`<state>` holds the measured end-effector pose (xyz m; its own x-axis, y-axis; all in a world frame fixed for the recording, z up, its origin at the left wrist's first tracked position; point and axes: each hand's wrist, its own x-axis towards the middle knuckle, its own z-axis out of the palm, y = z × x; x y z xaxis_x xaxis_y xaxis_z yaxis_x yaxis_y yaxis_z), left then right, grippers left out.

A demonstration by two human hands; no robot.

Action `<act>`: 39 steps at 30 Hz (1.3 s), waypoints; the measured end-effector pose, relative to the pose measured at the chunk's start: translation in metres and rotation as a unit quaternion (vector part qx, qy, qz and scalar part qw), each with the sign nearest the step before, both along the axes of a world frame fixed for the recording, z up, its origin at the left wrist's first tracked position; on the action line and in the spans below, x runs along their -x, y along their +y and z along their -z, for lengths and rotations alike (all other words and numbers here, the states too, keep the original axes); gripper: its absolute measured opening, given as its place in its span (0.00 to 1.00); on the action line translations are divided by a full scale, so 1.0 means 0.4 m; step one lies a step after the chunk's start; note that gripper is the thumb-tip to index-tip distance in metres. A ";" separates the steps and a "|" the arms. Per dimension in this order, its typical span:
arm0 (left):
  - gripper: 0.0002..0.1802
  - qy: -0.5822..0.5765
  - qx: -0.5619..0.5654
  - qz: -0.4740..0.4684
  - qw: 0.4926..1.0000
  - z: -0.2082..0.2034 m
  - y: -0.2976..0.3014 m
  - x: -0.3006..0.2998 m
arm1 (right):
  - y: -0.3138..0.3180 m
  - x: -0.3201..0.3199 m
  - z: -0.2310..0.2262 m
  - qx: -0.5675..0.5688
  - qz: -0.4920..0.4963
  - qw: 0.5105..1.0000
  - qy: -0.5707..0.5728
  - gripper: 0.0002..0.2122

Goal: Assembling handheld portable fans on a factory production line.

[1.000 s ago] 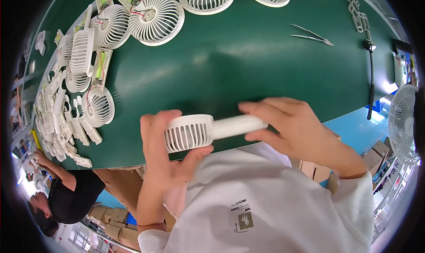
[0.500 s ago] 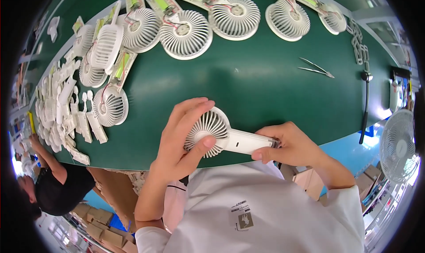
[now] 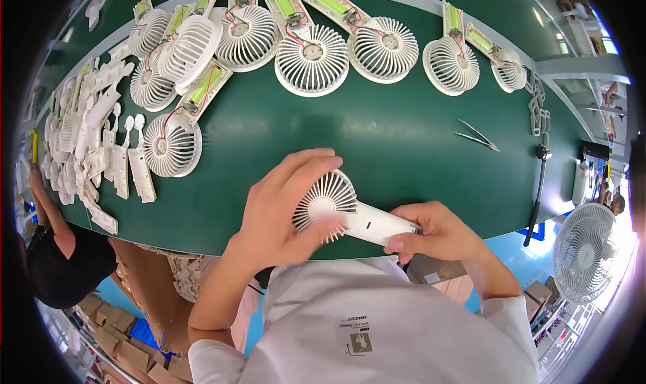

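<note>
Low in the middle of the frame, just over the near edge of the green counter [image 3: 404, 132], a white handheld fan [image 3: 385, 226] lies tilted between two bare hands. At its round slatted guard, the left hand [image 3: 272, 212] is curved around the upper-left rim, holding the head with its fingers [image 3: 306, 161] over the far side and its thumb, blurred, across the lower slats. At the other end, the right hand [image 3: 441, 231] pinches the tail of the handle narrowly, thumb on the front, the other fingers largely hidden behind.

For this two-handed hold, I'd judge it best to bear on the firm rim and the handle's sides, since thumb pressure on thin slats could bend them. Both ends should be kept level with each other so the handle isn't twisted, and the fan is safer held further over the counter than at its edge.

As for writing, the white shirt [image 3: 410, 310] at lower centre carries small print around a grey-brown square emblem [image 3: 361, 342]. On the handle, only a small dark slot [image 3: 369, 225] shows; no lettering can be made out.
</note>
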<state>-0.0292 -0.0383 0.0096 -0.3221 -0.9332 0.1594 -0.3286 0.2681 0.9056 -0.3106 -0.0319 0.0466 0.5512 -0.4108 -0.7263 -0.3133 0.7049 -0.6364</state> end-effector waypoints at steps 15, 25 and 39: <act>0.39 -0.068 0.200 -0.075 0.975 -0.066 0.019 0.043 | -0.012 -0.110 0.004 0.599 -0.161 0.781 0.072 0.22; 0.37 -0.042 0.172 -0.073 0.981 -0.056 -0.077 0.046 | -0.012 -0.150 -0.015 0.550 -0.039 0.824 0.128 0.17; 0.61 0.449 -0.126 -0.042 0.884 -0.148 -0.188 -0.026 | -0.432 -0.161 -0.212 0.498 0.108 0.859 -0.040 0.15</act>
<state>-0.0188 -0.1133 0.0688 -0.1000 -0.9900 0.0998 0.5431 0.0297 0.8391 -0.2463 -0.2049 0.1314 0.4168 -0.9053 0.0822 -0.1704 -0.1666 -0.9712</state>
